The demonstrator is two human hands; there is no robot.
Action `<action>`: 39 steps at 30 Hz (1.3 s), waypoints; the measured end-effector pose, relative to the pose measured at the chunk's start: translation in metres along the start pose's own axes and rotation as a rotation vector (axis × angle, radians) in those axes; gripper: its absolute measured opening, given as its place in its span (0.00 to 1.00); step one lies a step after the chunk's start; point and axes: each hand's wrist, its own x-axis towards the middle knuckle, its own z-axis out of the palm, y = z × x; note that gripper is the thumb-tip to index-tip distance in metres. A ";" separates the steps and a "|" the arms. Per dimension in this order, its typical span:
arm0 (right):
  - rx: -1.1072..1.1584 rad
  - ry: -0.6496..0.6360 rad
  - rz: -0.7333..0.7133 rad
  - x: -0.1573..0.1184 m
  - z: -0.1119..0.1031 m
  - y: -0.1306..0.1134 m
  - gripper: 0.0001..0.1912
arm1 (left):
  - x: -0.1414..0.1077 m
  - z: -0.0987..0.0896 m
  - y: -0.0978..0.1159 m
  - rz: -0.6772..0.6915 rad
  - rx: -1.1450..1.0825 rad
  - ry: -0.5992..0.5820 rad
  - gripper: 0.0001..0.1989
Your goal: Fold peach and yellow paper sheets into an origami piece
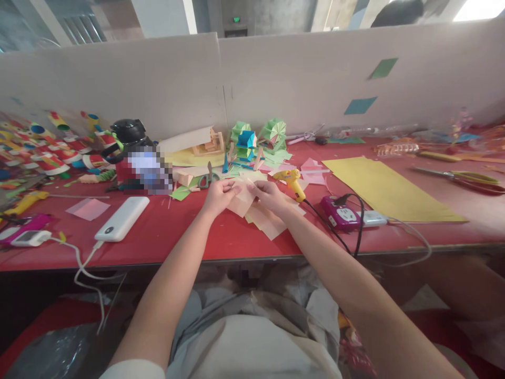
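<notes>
Between my left hand [221, 196] and my right hand [269, 195] is a pale cream sheet of paper [243, 196], pinched by its two sides. Both hands have their fingers closed on it, a little above the red table. More pale paper sheets [272, 223] lie under and beside my right hand. A yellow glue gun [292, 182] rests just right of that hand. Beyond my left hand lie scissors with grey-green handles [208, 179]. Behind the paper stand folded green paper shapes [273, 131] and a blue one [246, 141].
A white power bank [123, 218] with a cable lies at left, near a pixelated screen [145, 168]. To the right are a purple power socket [342, 213] with cords, yellow paper [389, 187] and large scissors [460, 176]. A pale partition [158, 84] runs behind the table.
</notes>
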 end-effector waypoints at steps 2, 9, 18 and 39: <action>0.003 0.028 -0.010 0.001 -0.001 0.002 0.28 | 0.001 -0.001 -0.002 0.007 0.019 0.049 0.20; 0.041 -0.005 -0.007 -0.002 -0.002 0.001 0.25 | 0.001 0.000 -0.004 0.028 0.024 0.011 0.20; 0.057 0.079 0.012 -0.002 0.003 0.002 0.23 | 0.001 0.004 -0.006 -0.019 0.009 -0.088 0.21; 0.211 0.123 0.139 -0.001 0.002 -0.003 0.22 | 0.000 0.003 -0.004 -0.045 -0.021 -0.084 0.21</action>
